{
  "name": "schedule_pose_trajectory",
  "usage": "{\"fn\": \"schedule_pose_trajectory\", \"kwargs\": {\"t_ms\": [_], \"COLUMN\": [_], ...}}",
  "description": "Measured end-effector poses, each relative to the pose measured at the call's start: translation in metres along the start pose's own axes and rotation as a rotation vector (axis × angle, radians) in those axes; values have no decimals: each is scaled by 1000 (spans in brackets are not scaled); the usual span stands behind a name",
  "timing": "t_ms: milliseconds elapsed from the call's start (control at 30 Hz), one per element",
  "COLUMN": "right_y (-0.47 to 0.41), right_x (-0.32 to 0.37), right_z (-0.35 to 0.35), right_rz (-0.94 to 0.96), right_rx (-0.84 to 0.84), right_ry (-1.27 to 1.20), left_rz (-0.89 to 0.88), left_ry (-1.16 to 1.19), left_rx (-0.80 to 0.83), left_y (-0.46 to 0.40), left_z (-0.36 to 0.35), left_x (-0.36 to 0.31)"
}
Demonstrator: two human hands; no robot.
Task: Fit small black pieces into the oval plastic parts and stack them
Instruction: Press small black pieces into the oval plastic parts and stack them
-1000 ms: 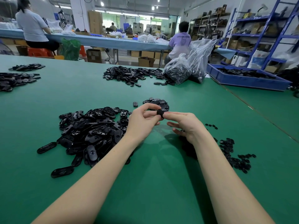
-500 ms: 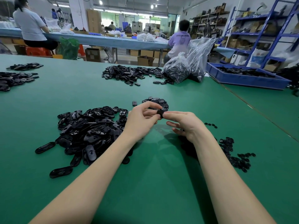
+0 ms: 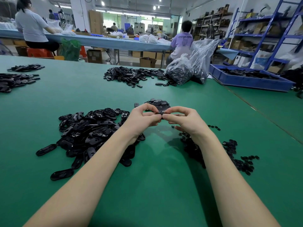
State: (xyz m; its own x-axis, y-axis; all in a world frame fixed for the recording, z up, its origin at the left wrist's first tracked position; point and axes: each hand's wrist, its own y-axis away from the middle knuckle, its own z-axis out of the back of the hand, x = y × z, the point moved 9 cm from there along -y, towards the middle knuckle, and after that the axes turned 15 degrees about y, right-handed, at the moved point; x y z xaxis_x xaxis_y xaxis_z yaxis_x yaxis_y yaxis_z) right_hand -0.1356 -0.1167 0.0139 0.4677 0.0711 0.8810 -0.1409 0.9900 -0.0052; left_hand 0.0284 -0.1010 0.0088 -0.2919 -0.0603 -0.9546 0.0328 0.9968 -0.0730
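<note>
Both hands meet above the green table, pinching one black oval plastic part [image 3: 161, 113] between them. My left hand [image 3: 142, 119] holds its left end with thumb and fingers. My right hand [image 3: 184, 120] pinches the right end; whether a small piece is under those fingertips is hidden. A big heap of loose oval parts [image 3: 91, 131] lies left of my left forearm. Small black pieces [image 3: 236, 158] are scattered right of my right forearm. A short stack of oval parts [image 3: 158, 103] sits just beyond my hands.
The green table [image 3: 155, 185] stretches ahead. More heaps of black parts [image 3: 131, 76] lie further off, with two filled clear plastic bags [image 3: 188, 69]. A blue tray [image 3: 249, 79] of parts stands at the right. Other piles [image 3: 14, 80] lie far left. People sit at a blue bench behind.
My hands stayed in place above the table. The oval part has turned between my fingers and now shows edge-on; the right fingers have closed in more on its end.
</note>
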Motion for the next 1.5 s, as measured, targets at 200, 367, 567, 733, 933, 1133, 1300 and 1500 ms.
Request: {"fn": "schedule_pose_trajectory", "kwargs": {"t_ms": [200, 367, 567, 733, 933, 1133, 1300, 1500], "right_y": [0, 2, 2, -2, -6, -8, -4, -4], "right_x": [11, 12, 18, 17, 13, 9, 16, 15], "right_z": [3, 5, 10, 8, 6, 9, 11, 8], "right_rz": [103, 145, 213, 220, 199, 202, 281, 247], "right_rx": [-34, -13, -42, -41, -95, -135, -164, -192], "right_ry": [75, 72, 97, 131, 170, 277, 329, 413], "left_rz": [-8, -18, -36, -72, -94, -121, -132, -169], "left_ry": [14, 9, 10, -74, -130, -160, -152, -259], "left_rx": [19, 34, 23, 20, 13, 9, 6, -76], "left_y": [2, 5, 2, 4, 6, 7, 6, 6], "left_z": [-2, -6, -6, -4, -5, -7, -4, 2], "left_x": [-3, -6, -8, -10, -11, -14, -16, -12]}}
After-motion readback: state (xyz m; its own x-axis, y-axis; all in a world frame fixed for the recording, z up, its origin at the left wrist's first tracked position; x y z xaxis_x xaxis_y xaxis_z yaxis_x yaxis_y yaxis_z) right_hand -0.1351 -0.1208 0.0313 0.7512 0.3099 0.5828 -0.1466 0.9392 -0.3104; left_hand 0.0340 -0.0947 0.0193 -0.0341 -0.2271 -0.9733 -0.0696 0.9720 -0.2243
